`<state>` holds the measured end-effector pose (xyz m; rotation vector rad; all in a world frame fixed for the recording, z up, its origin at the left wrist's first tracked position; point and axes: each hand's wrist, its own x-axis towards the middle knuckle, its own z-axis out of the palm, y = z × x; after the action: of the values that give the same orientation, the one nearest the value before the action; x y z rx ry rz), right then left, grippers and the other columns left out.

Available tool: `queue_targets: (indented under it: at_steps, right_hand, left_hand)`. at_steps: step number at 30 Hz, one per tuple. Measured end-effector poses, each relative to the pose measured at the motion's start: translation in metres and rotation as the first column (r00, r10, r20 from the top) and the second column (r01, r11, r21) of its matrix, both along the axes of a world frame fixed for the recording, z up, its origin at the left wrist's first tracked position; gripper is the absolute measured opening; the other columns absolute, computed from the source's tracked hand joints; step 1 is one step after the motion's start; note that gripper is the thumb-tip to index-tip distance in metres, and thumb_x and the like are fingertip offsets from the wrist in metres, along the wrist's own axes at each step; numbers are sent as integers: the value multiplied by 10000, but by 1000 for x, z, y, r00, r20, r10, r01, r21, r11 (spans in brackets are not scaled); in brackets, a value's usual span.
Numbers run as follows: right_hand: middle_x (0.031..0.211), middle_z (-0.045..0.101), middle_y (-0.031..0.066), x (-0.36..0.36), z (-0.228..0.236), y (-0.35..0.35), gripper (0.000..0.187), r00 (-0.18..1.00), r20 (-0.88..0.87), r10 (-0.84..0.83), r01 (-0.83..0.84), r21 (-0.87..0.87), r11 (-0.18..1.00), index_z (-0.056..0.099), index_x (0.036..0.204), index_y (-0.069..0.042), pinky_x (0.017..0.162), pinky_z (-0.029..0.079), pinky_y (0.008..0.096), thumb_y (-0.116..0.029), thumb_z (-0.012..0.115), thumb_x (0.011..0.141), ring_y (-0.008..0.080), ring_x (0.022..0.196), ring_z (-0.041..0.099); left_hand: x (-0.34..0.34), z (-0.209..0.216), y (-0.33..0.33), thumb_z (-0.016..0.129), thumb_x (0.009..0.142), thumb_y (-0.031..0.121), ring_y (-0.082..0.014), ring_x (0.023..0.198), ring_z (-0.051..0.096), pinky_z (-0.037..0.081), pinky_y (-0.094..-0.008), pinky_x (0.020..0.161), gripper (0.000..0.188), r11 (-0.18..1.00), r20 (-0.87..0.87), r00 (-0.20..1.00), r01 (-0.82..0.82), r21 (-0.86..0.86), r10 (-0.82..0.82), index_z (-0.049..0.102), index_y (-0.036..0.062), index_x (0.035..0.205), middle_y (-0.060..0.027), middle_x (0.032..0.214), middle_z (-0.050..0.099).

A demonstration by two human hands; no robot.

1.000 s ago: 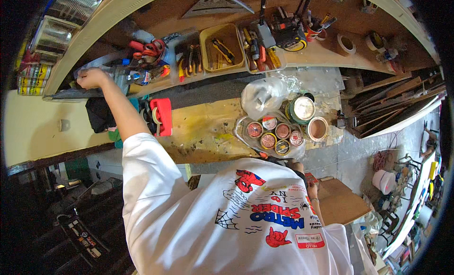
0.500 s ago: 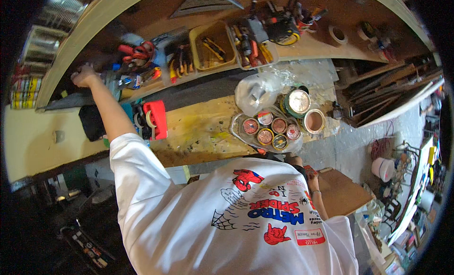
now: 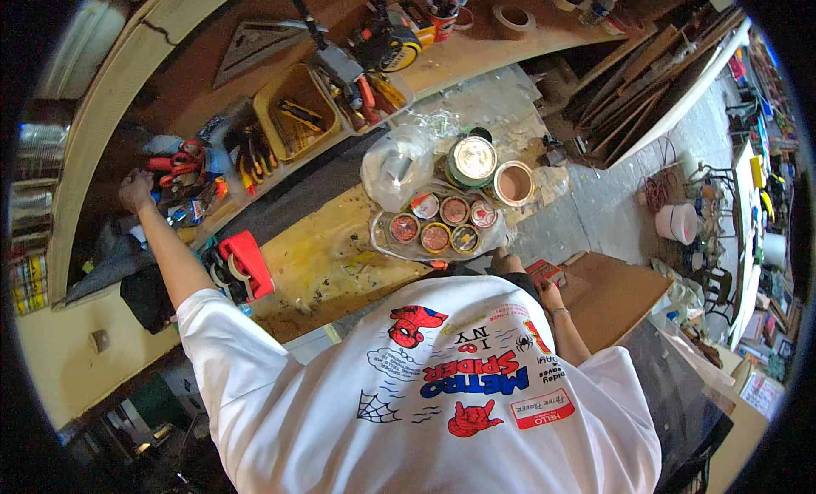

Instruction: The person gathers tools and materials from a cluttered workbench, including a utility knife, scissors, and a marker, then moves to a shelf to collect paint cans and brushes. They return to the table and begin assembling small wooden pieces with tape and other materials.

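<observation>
- Left hand [image 3: 136, 190] reaches into the shelf [image 3: 476, 56], just beside a cluster of red things [image 3: 176, 162] lying there; its fingers look bent, but whether they grip anything I cannot tell
- Right hand [image 3: 551, 295] is partly hidden, beyond the white shirt [image 3: 280, 409] and near a small red box [image 3: 544, 273] — cannot tell if its fingers are open or closed
- Red tape dispenser [image 3: 246, 260] sits on the table [image 3: 314, 269], right of the left forearm
- Small round tins [image 3: 438, 237] stand in a clear tub [image 3: 376, 230], near a green tin [image 3: 473, 160]
- Yellow tray [image 3: 297, 84] on the shelf — cutter [image 3: 302, 114] inside
</observation>
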<state>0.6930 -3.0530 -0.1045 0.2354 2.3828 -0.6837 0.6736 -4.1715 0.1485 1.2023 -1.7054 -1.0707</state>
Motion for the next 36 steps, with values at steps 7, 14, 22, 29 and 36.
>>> queue_targets:
  at_steps: [7, 14, 22, 29, 36]
  right_hand:
    - [1038, 696, 252, -1, 3, -4, 326, 997, 63, -34, 35, -5, 999, 648, 1091, 8, 878, 513, 456, -286, 583, 965, 401, 1042, 657]
    - [1173, 642, 268, -52, 53, -68, 439, 951, -257, -171, 151, -98, 984, 549, 1216, 28, 895, 508, 428, -273, 675, 923, 387, 1099, 635]
    - [1382, 516, 193, -178, 79, -190, 1090, 793, -576, -197, -77, -417, 906, 312, 1448, -25, 1091, 409, 408, -313, 944, 608, 326, 1289, 516]
    - [1371, 507, 177, -179, 61, -188, 1131, 796, -551, -252, -50, -474, 879, 319, 1448, -27, 1082, 412, 421, -309, 956, 557, 326, 1278, 514]
    - [1319, 533, 206, -174, 65, -185, 1054, 702, -641, -309, 66, -373, 925, 347, 1407, -17, 1044, 445, 430, -320, 937, 587, 352, 1230, 547]
  left_hand:
    - [-10, -4, 43, 630, 938, 199, -272, 841, 698, 581, -386, 743, 298, 928, 665, 703, 17, -371, 253, 638, -65, 1075, -197, 951, 714]
    - [39, -3, -20, 564, 961, 342, -326, 1184, 578, 472, -484, 971, 534, 997, 438, 898, -67, 38, 44, 414, 55, 1385, -164, 1294, 581]
    - [16, -44, -21, 596, 938, 343, -313, 1153, 584, 459, -477, 965, 497, 946, 197, 977, -140, 291, 84, 476, 62, 1330, -130, 1293, 597]
    - [17, -34, 0, 679, 903, 287, -281, 985, 669, 513, -435, 872, 366, 974, 307, 936, -208, 93, 171, 683, -9, 1116, -124, 1120, 699]
    - [27, -33, 20, 702, 898, 270, -293, 994, 668, 521, -426, 853, 378, 962, 350, 898, -224, -157, 266, 668, -31, 1122, -141, 1121, 693]
